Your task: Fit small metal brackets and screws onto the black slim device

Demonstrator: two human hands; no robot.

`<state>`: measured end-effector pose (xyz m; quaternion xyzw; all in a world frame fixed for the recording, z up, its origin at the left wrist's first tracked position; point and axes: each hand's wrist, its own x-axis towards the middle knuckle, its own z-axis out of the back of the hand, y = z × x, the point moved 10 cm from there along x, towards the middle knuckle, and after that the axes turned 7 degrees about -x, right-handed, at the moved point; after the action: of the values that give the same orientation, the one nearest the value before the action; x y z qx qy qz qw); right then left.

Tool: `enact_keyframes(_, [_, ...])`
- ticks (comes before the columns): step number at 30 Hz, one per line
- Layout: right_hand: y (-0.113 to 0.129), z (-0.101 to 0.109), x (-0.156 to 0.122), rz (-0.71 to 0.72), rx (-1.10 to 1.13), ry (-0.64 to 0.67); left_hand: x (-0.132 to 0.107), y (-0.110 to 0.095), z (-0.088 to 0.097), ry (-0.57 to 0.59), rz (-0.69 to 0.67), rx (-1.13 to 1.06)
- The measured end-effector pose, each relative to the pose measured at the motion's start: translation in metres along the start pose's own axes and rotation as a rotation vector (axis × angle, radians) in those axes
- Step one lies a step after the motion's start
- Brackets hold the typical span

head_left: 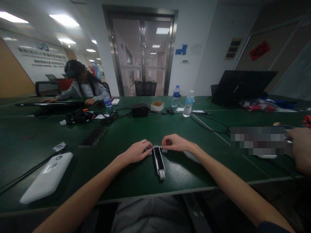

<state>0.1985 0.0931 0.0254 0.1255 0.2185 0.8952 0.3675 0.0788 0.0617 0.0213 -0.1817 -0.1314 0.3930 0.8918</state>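
Note:
A slim white device with a long black face [158, 158] lies on the green table in front of me, its narrow white end towards me. My left hand [139, 151], with a ring on one finger, has its fingers bent and closed at the left side of the device's far end. On the opposite side, my right hand [176, 142] pinches at the far right corner. Small pale parts show under both sets of fingertips; their exact shape is hidden.
A white rounded case [47, 178] lies to the left. Farther back are a black box [140, 110], an open carton [157, 106], water bottles [189, 104] and cables. Another person [84, 82] sits far left. Someone's hand [301, 147] reaches in at right, near a black monitor [243, 87].

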Motion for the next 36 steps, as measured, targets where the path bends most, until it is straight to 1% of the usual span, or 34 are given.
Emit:
enact_keyframes(7, [-0.004, -0.0035, 0.0013, 0.002, -0.065, 0.012, -0.0005, -0.0042, 0.0022, -0.013, -0.013, -0.006])
enact_keyframes(12, [-0.0036, -0.0039, 0.0018, 0.007, -0.096, 0.015, 0.0011, -0.0017, 0.0005, -0.015, -0.014, 0.005])
enact_keyframes(15, [-0.0024, -0.0032, 0.0008, 0.005, -0.108, 0.019, 0.0019, -0.0019, -0.0016, -0.009, -0.039, 0.009])
enact_keyframes(21, [-0.0031, -0.0037, -0.0016, -0.036, -0.131, 0.045, 0.0039, -0.0039, -0.004, -0.015, -0.07, 0.04])
enact_keyframes(30, [-0.0041, -0.0031, -0.0019, -0.018, -0.126, 0.036, 0.0041, -0.005, -0.0032, -0.001, -0.051, 0.035])
enact_keyframes(36, [0.0033, -0.0011, -0.0009, 0.008, -0.082, -0.001, 0.0033, -0.0056, -0.0016, -0.006, -0.054, 0.028])
